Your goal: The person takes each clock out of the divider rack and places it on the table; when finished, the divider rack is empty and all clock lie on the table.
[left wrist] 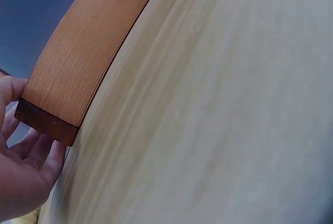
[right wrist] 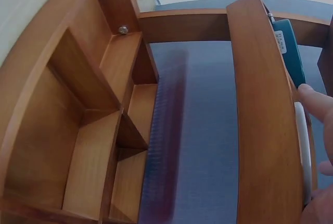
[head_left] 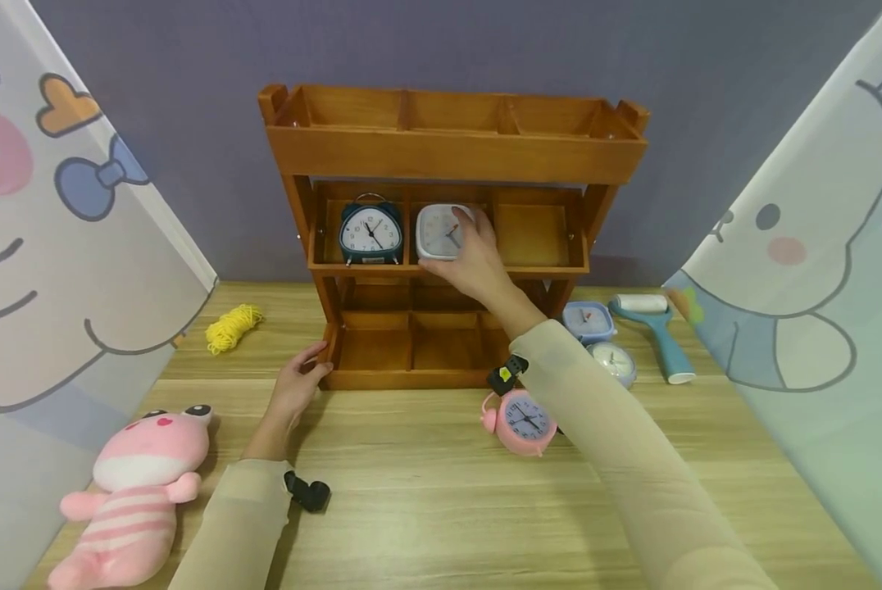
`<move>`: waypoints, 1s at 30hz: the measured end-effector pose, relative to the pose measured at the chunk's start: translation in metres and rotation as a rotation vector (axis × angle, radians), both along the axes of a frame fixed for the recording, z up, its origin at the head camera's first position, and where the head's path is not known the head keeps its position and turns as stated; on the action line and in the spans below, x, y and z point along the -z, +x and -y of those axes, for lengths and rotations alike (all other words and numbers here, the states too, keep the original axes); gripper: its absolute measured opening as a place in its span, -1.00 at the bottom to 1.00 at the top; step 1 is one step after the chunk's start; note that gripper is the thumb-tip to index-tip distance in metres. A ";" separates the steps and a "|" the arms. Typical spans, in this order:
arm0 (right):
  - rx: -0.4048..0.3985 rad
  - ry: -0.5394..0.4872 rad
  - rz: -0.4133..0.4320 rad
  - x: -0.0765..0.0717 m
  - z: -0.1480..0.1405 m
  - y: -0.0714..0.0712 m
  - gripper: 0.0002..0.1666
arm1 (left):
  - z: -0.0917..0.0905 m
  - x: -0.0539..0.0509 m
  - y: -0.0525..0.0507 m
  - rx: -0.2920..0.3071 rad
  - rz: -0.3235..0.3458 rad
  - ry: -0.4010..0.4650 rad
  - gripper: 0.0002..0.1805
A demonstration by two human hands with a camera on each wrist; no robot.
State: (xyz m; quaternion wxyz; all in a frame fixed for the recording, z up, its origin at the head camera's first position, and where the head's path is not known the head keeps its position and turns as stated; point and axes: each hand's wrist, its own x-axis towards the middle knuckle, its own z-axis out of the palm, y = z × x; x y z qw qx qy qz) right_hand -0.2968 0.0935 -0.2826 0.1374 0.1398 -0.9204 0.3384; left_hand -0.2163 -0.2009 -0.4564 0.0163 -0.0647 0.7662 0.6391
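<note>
A brown wooden shelf rack (head_left: 456,156) with compartments stands against the back wall. My right hand (head_left: 473,260) holds a white square alarm clock (head_left: 435,231) in the middle compartment of the middle tier, thumb at its lower edge. In the right wrist view only the thin edge of that white clock (right wrist: 303,151) shows beside the fingers. To its left, a dark teal alarm clock (head_left: 370,233) stands upright in its own compartment. Down at the rack's lower left corner, my left hand (head_left: 298,385) grips the wooden end (left wrist: 49,122), thumb and fingers on different sides of it.
Right of the rack lie a blue clock (head_left: 588,319), a round pale clock (head_left: 614,363) and a lint roller (head_left: 662,332). A pink alarm clock (head_left: 524,422) sits in front. Yellow cord (head_left: 233,328) and a pink plush toy (head_left: 142,492) lie at left.
</note>
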 end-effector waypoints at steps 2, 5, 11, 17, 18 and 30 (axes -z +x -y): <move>0.018 0.003 0.021 -0.002 0.003 -0.002 0.20 | 0.000 -0.001 0.000 0.000 -0.001 -0.002 -0.42; 0.040 0.010 0.046 -0.005 0.006 -0.005 0.21 | 0.000 -0.001 0.000 0.001 -0.005 -0.002 -0.42; 0.084 0.029 0.077 -0.008 0.010 -0.008 0.24 | 0.001 0.000 -0.001 0.000 -0.007 0.007 -0.42; 0.108 0.013 0.052 -0.005 0.011 -0.008 0.21 | 0.000 0.002 -0.002 -0.001 -0.007 0.019 -0.41; 0.112 0.009 0.044 -0.005 0.011 -0.008 0.20 | 0.000 0.002 -0.002 0.000 -0.006 0.018 -0.41; 0.110 -0.087 -0.064 0.000 0.010 -0.006 0.18 | 0.000 0.002 -0.002 0.002 -0.003 0.023 -0.40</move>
